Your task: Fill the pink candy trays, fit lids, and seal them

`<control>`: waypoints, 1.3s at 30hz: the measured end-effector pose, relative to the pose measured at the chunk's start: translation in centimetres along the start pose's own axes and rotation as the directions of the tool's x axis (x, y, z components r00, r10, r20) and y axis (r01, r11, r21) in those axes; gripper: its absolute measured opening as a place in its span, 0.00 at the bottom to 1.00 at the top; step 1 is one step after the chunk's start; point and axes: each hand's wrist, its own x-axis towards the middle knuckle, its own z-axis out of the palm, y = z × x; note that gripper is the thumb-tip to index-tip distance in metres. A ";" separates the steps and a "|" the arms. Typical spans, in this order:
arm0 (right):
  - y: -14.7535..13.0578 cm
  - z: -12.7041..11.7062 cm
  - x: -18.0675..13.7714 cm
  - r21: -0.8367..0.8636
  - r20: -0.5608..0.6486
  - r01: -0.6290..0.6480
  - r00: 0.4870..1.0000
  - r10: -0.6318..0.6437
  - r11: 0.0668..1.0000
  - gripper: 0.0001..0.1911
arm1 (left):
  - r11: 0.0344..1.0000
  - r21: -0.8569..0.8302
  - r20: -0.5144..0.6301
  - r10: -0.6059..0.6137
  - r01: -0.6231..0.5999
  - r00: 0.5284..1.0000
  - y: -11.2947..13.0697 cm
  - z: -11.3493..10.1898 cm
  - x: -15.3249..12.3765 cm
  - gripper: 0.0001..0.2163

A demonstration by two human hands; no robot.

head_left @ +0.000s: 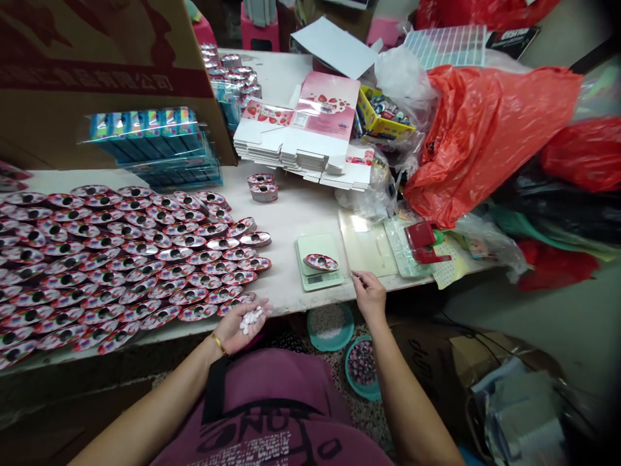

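The left hand (235, 329) lies open, cupped apparently to keep loose white pieces (251, 319) from spilling, while the right hand (371, 296) pinches, contents unclear, beside the scale (314, 244) supporting one oval container (321, 262), presumably so its weight registers.

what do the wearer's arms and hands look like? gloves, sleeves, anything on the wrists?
Left hand and right hand both ungloved. Forearms bare, no sleeves in view. Gold-coloured bangle on the left wrist; none seen on the right. Rings: too small to tell. No cables or markings seen on either arm.
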 end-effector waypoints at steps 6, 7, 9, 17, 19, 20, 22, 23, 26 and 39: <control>0.1 1.2 1.5 0.068 0.047 0.006 0.999 -0.009 0.998 0.18 | 0.995 0.084 0.113 -0.061 0.051 0.992 -0.5 -1.1 -1.0 0.13; -0.1 1.4 1.9 0.058 0.068 0.035 0.997 -0.039 0.998 0.20 | 0.995 0.092 0.116 -0.061 0.051 0.991 -0.4 -1.1 -1.2 0.13; -0.6 1.7 2.8 0.017 0.130 0.109 0.985 -0.110 0.994 0.24 | 0.995 0.094 0.114 -0.049 0.038 0.992 0.0 -1.1 -1.6 0.13; -1.5 3.2 4.1 -0.188 0.330 0.258 0.925 -0.187 0.948 0.32 | 0.997 0.083 0.152 -0.012 0.000 0.988 0.9 -1.5 -2.3 0.10; -1.4 3.6 4.0 -0.204 0.347 0.272 0.918 -0.190 0.940 0.31 | 0.996 0.092 0.148 0.003 -0.017 0.989 0.8 -1.2 -2.1 0.07; -1.3 3.8 4.0 -0.207 0.355 0.283 0.914 -0.198 0.937 0.30 | 0.995 0.095 0.148 0.010 -0.024 0.989 0.8 -1.1 -2.1 0.06; -1.2 4.0 3.8 -0.206 0.369 0.308 0.903 -0.217 0.929 0.28 | 0.994 0.102 0.151 0.018 -0.034 0.988 0.7 -0.9 -2.0 0.06; -1.2 4.2 3.7 -0.202 0.377 0.317 0.898 -0.226 0.927 0.26 | 0.994 0.107 0.150 0.022 -0.038 0.988 0.6 -0.9 -2.0 0.06; -2.3 5.0 3.8 -0.178 0.371 0.344 0.891 -0.261 0.922 0.19 | 0.992 0.112 0.121 0.040 -0.053 0.992 0.7 -1.2 -2.3 0.06; -10.3 15.9 8.4 -0.004 0.438 0.495 0.782 -0.444 0.869 0.19 | 0.970 -0.090 -0.010 0.225 -0.225 0.974 1.2 -4.9 -4.5 0.07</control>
